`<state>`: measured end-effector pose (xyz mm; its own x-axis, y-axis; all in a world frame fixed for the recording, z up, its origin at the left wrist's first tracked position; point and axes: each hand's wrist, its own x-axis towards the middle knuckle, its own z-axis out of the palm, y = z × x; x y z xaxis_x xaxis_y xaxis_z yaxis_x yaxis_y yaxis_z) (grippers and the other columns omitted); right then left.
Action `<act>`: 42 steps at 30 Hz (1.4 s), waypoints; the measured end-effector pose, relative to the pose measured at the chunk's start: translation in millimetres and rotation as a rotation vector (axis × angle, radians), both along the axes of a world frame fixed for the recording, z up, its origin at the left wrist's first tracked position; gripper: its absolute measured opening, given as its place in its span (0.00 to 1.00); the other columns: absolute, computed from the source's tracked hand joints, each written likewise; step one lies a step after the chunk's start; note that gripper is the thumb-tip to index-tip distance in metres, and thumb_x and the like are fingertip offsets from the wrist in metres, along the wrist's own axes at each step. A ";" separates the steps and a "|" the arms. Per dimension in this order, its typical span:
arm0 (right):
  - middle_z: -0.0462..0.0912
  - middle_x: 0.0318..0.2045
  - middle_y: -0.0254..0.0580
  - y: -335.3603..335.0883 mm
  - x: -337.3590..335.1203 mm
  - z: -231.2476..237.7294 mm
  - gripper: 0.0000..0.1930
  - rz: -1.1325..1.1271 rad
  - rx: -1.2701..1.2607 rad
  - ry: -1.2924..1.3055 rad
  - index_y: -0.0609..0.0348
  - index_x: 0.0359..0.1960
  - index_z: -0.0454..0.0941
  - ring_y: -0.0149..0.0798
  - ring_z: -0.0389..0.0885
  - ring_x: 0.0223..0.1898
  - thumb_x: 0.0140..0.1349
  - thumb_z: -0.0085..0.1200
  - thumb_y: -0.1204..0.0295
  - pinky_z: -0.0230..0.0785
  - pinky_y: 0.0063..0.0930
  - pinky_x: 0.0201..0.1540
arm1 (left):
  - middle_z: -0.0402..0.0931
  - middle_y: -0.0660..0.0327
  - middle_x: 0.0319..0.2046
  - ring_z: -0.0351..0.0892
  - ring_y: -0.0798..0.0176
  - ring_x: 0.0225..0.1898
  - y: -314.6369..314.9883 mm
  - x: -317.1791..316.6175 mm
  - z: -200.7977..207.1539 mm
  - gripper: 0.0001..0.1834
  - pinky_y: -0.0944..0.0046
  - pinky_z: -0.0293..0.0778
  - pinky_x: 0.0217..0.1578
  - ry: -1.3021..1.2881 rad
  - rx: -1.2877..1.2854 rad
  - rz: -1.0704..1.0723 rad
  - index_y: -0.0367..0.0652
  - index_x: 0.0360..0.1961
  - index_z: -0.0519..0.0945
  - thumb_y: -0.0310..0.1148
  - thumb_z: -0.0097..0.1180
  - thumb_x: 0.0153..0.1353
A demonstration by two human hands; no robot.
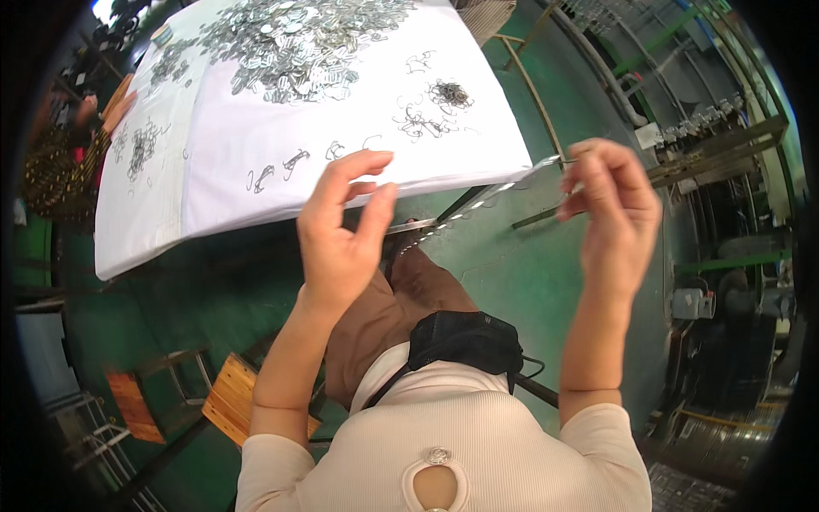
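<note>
While the right hand (pixel 616 209) pinches a slender wire piece (pixel 569 160) between thumb and fingertips, just off the near right corner of the cloth-covered table (pixel 230 200), the left hand (pixel 337 230) curves at the near edge, thumb and forefinger apart with nothing visible between them. From beside the right fingertips a glinting, beaded-looking strand (pixel 502 189) slants down past that corner; whether the wire piece joins it, I cannot tell.

A loosened pinch could drop the wire piece to the green floor (pixel 512 256), where so thin a thing would be hard to find. The small wire hooks (pixel 294 162) lie near the near edge, so a sweep of the left hand might knock some off; their bent ends also seem likely to snag one another.

Further in, toward the right edge, lies a loose scatter of dark curved wires (pixel 420 124) beside a tighter, tangled clump (pixel 450 94). Toward the far edge spreads a heap of flat, silvery metal pieces (pixel 290 55), hard and shiny against the smooth white cloth. At the left edge, a co-worker's hand (pixel 122 111) rests near another wire pile (pixel 143 147).
</note>
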<state>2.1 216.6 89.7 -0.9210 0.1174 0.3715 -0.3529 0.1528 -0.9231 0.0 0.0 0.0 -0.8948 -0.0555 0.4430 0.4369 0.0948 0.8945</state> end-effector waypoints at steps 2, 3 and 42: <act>0.79 0.29 0.36 14.0 3.4 25.7 0.08 -0.084 0.038 0.110 0.63 0.37 0.77 0.24 0.74 0.26 0.63 0.50 0.71 0.65 0.14 0.21 | 0.73 0.58 0.44 0.71 0.67 0.46 -12.3 -6.0 -1.1 0.12 0.67 0.67 0.48 0.016 0.020 0.045 0.34 0.46 0.73 0.21 0.47 0.60; 0.79 0.30 0.36 19.0 5.1 32.1 0.09 -0.096 0.020 0.091 0.64 0.38 0.77 0.23 0.74 0.26 0.62 0.50 0.71 0.64 0.14 0.21 | 0.73 0.59 0.44 0.71 0.67 0.46 -23.7 4.1 -8.5 0.12 0.67 0.67 0.48 -0.054 -0.010 0.071 0.34 0.46 0.73 0.21 0.47 0.61; 0.78 0.20 0.33 157.3 381.8 193.1 0.06 -1.736 0.332 0.220 0.61 0.30 0.80 0.23 0.70 0.17 0.56 0.56 0.71 0.59 0.16 0.17 | 0.74 0.62 0.42 0.72 0.66 0.42 118.3 -108.8 -78.4 0.11 0.66 0.68 0.41 -0.123 -0.338 -0.799 0.40 0.45 0.74 0.31 0.45 0.63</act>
